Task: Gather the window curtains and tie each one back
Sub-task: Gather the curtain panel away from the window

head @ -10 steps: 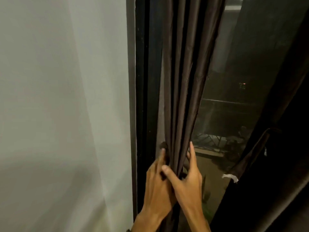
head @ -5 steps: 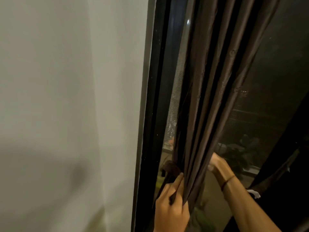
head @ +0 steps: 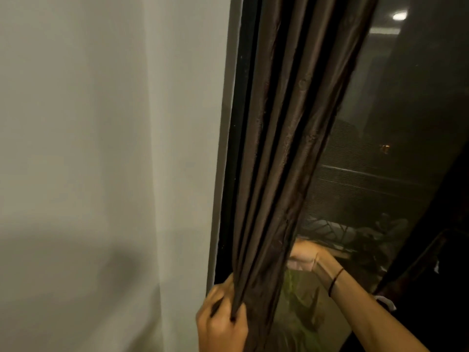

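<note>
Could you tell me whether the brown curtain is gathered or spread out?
Gathered: the brown curtain hangs in tight pleats, pinched by the left hand, with window glass showing beside it.

curtain (head: 286, 138): brown cloth, slight sheen | wall (head: 88, 148): matt, smooth | pane (head: 406, 110): glossy glass

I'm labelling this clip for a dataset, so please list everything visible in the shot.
brown curtain: one, brown, gathered in folds, centre
dark curtain: one, near black, right edge
window frame: one, black, beside the wall
window glass: one pane, dark, behind the curtains
wall: one, white, left
tag: one, white, lower right
wristband: one, black, right wrist
left hand: one, bottom centre, grips the brown curtain's folds
right hand: one, behind the brown curtain, fingers hidden
</note>
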